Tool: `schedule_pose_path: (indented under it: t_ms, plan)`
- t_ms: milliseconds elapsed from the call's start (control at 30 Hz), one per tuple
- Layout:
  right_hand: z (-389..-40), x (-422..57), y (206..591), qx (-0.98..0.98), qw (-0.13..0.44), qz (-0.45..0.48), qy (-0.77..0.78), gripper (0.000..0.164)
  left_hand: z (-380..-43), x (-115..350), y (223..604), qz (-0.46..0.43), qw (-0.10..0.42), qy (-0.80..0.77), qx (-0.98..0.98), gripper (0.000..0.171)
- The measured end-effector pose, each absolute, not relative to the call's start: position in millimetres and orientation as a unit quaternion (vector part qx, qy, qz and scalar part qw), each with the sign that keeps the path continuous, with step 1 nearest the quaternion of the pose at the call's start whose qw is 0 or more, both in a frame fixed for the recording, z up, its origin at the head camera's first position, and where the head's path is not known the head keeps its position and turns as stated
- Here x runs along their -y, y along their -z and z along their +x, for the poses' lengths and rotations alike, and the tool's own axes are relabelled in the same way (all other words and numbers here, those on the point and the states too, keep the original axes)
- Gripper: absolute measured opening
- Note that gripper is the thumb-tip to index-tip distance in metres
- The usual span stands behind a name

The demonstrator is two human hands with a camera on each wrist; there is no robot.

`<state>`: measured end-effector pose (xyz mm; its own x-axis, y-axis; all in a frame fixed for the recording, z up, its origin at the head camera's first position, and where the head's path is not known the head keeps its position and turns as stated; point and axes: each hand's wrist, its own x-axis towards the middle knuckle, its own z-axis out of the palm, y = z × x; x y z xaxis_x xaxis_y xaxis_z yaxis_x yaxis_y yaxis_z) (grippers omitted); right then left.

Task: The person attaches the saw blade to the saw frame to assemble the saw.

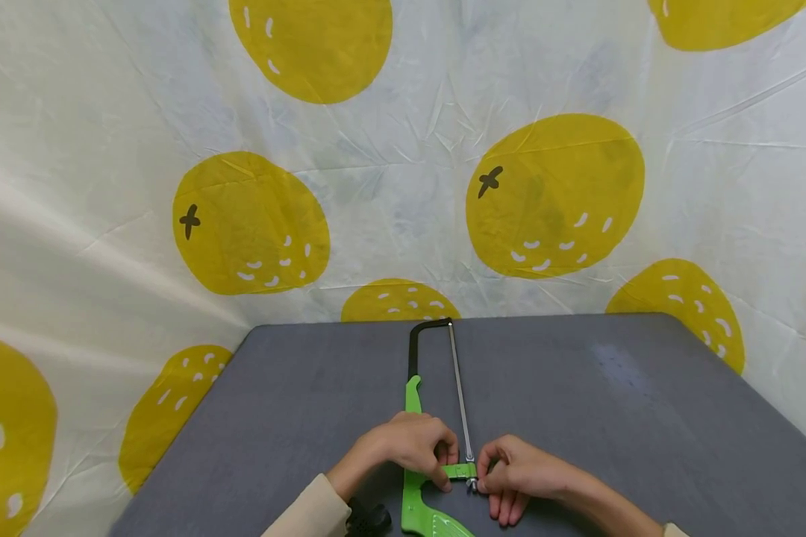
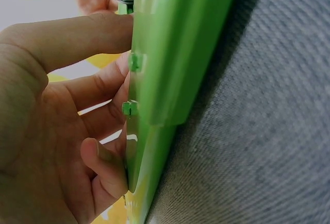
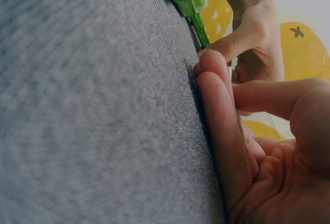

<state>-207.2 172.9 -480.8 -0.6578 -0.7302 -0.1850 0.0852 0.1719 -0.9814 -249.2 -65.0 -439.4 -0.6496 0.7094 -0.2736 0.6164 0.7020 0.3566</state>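
A hacksaw with a green handle (image 1: 413, 503), a black bow (image 1: 413, 350) and a thin blade (image 1: 460, 388) lies on the grey table, its far end pointing away from me. With curled fingers, my left hand (image 1: 416, 440) holds the green frame by the short crosspiece (image 1: 461, 471) at the blade's near end; its thumb lies along the green part in the left wrist view. A metal wing nut (image 1: 472, 485) sticks out below the crosspiece. My right hand (image 1: 520, 470) has thumb and forefinger pinched right at this nut, other fingers lower down. These fingertips hide part of it.
The grey cloth-covered table (image 1: 309, 388) runs back to a pale curtain (image 1: 396, 216) printed with yellow fruit. A small black object (image 1: 369, 518) lies by the left sleeve (image 1: 316, 511), near the handle.
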Motion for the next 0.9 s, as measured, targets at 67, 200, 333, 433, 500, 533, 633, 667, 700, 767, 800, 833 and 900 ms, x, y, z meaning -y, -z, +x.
schedule_pose_path:
  t_ms: [67,200,333,433,500,533,633,667,700,767,800,833,900]
  plan:
    - [-206.8,-172.5,480.6,-0.69,0.336,-0.24,0.595,0.008,-249.0,65.2,439.6,0.368,0.197,-0.115,-0.902,0.02]
    - [-205.2,-171.5,479.9,-0.696,0.331,-0.24,0.59,0.012,-248.8,65.6,440.5,0.368,0.196,-0.112,-0.902,0.019]
    - [-202.3,-170.0,480.1,-0.706,0.319,-0.229,0.59,0.02,-248.2,65.5,441.3,0.366,0.197,-0.11,-0.903,0.019]
    - [-200.4,-168.7,481.3,-0.713,0.306,-0.224,0.589,0.023,-247.8,65.4,441.9,0.364,0.195,-0.108,-0.904,0.02]
    - [-199.5,-167.8,482.0,-0.718,0.298,-0.219,0.589,0.024,-247.4,65.3,442.3,0.363,0.193,-0.108,-0.905,0.02]
    - [-199.3,-167.3,482.2,-0.721,0.295,-0.217,0.588,0.025,-247.2,65.2,442.5,0.363,0.192,-0.108,-0.905,0.02]
    - [-198.6,-166.2,483.1,-0.732,0.283,-0.206,0.584,0.026,-246.7,65.2,442.6,0.362,0.192,-0.107,-0.906,0.021]
    - [-198.5,-165.7,483.3,-0.736,0.279,-0.202,0.583,0.026,-246.6,65.1,442.4,0.362,0.192,-0.106,-0.906,0.021]
    - [-198.4,-165.2,483.4,-0.74,0.275,-0.197,0.582,0.026,-246.6,65.0,442.3,0.361,0.193,-0.106,-0.906,0.021]
    - [-198.0,-164.1,483.7,-0.748,0.267,-0.187,0.579,0.027,-247.0,65.0,442.1,0.363,0.193,-0.106,-0.906,0.021]
    - [-197.5,-163.6,483.5,-0.751,0.263,-0.184,0.578,0.027,-247.3,65.0,442.2,0.363,0.193,-0.106,-0.905,0.021]
    - [-197.2,-163.1,483.1,-0.754,0.259,-0.18,0.576,0.027,-247.4,65.0,442.3,0.364,0.193,-0.106,-0.905,0.021]
    - [-196.6,-162.3,482.3,-0.762,0.253,-0.174,0.571,0.028,-247.8,65.0,442.4,0.365,0.194,-0.107,-0.904,0.02]
